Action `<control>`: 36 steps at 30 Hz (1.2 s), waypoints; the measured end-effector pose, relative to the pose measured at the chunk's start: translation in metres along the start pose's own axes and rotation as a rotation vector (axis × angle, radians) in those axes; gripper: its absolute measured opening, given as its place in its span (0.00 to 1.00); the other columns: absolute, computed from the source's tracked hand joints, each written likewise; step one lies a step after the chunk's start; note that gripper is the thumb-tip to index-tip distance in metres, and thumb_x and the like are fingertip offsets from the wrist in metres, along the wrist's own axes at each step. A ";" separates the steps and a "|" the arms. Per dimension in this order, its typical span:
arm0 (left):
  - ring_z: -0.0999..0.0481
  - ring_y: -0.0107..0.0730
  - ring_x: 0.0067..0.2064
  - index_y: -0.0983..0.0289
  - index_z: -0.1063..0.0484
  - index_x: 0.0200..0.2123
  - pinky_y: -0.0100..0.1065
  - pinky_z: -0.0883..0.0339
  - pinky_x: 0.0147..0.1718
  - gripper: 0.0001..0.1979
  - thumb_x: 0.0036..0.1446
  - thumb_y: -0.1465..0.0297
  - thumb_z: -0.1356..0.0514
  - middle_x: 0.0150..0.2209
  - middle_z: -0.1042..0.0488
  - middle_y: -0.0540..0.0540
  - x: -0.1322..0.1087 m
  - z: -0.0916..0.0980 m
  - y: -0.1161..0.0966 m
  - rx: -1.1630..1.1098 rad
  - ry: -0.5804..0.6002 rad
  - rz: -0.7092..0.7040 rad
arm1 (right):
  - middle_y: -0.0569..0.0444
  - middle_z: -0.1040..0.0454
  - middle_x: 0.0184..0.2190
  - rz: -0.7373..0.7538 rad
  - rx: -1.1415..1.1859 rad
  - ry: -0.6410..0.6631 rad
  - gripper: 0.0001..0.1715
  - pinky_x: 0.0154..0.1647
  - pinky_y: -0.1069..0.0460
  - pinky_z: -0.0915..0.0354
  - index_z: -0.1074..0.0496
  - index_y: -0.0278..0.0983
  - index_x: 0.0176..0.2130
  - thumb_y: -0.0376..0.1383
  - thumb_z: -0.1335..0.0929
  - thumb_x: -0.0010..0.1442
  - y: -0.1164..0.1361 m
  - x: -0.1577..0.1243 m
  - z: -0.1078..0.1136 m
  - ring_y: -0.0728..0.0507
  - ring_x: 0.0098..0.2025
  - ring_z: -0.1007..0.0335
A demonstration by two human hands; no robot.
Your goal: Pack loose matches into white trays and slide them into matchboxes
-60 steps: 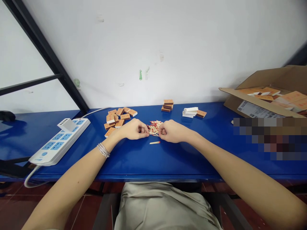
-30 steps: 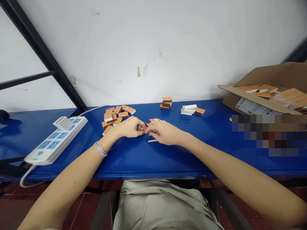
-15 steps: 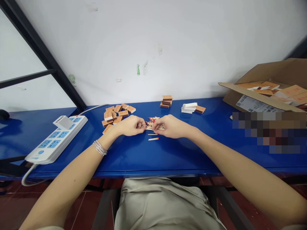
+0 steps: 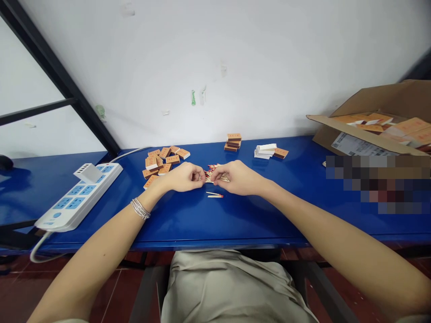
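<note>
A heap of red-tipped matches (image 4: 209, 175) lies on the blue table between my two hands. My left hand (image 4: 185, 176) is closed at the left side of the heap, its curled fingers and thumb pressed together around matches that are mostly hidden. From the right, my right hand (image 4: 237, 177) pinches at the heap with thumb and forefinger; matchsticks show behind and under those fingers. How many either hand holds cannot be made out. A few loose matches (image 4: 214, 196) lie just in front of the heap, nearer to me.
Orange matchboxes (image 4: 164, 168) are piled behind my left hand. A small matchbox stack (image 4: 233, 142) stands near the wall, with white trays (image 4: 264, 151) to its right. A power strip (image 4: 81, 195) lies at the left, an open carton (image 4: 363, 134) of matchboxes at the right.
My right hand has shifted slightly left, closer to my left hand. The loose match nearest the heap now lies tilted and closer to the others.
</note>
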State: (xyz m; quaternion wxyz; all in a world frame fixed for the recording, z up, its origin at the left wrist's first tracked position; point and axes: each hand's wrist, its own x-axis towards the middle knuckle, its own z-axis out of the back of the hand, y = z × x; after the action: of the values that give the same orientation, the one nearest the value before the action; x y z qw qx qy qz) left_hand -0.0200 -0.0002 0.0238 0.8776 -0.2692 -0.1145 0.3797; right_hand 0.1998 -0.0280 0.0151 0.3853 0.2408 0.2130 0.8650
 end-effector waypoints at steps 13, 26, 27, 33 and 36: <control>0.37 0.21 0.22 0.68 0.25 0.32 0.24 0.42 0.22 0.07 0.51 0.69 0.39 0.21 0.32 0.48 0.001 -0.005 0.000 -0.146 -0.086 -0.029 | 0.54 0.19 0.33 -0.120 -0.018 -0.030 0.08 0.35 0.54 0.35 0.21 0.37 0.36 0.36 0.30 0.55 -0.009 0.004 -0.002 0.48 0.32 0.27; 0.34 0.22 0.24 0.70 0.25 0.34 0.25 0.41 0.24 0.11 0.56 0.65 0.39 0.26 0.25 0.53 0.002 -0.015 -0.006 -0.198 -0.144 -0.117 | 0.56 0.21 0.27 -0.092 0.175 -0.102 0.08 0.32 0.55 0.36 0.23 0.36 0.32 0.37 0.31 0.56 -0.005 0.004 -0.003 0.50 0.28 0.29; 0.35 0.22 0.24 0.70 0.24 0.34 0.25 0.41 0.24 0.12 0.56 0.65 0.39 0.27 0.25 0.53 0.003 -0.015 -0.005 -0.191 -0.127 -0.116 | 0.56 0.21 0.27 -0.097 0.165 -0.077 0.07 0.32 0.55 0.36 0.23 0.36 0.31 0.36 0.31 0.55 -0.005 0.004 -0.002 0.50 0.27 0.29; 0.39 0.21 0.22 0.68 0.21 0.34 0.25 0.44 0.23 0.14 0.59 0.63 0.40 0.23 0.27 0.51 0.001 -0.015 0.000 -0.078 -0.006 -0.154 | 0.55 0.21 0.28 -0.093 0.063 0.045 0.06 0.32 0.55 0.37 0.22 0.36 0.31 0.35 0.31 0.55 -0.005 0.003 -0.003 0.49 0.28 0.30; 0.38 0.21 0.22 0.67 0.20 0.33 0.25 0.43 0.23 0.12 0.58 0.64 0.39 0.22 0.28 0.50 0.000 -0.012 -0.001 -0.004 0.019 -0.176 | 0.55 0.20 0.29 -0.074 0.060 0.090 0.06 0.31 0.55 0.38 0.22 0.36 0.32 0.34 0.30 0.54 -0.005 0.003 -0.005 0.49 0.28 0.29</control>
State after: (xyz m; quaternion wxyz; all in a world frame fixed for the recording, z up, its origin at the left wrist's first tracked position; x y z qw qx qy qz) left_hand -0.0148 -0.0058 0.0147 0.9081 -0.2635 -0.1304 0.2983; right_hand 0.1982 -0.0234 0.0093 0.3998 0.2053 0.2648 0.8532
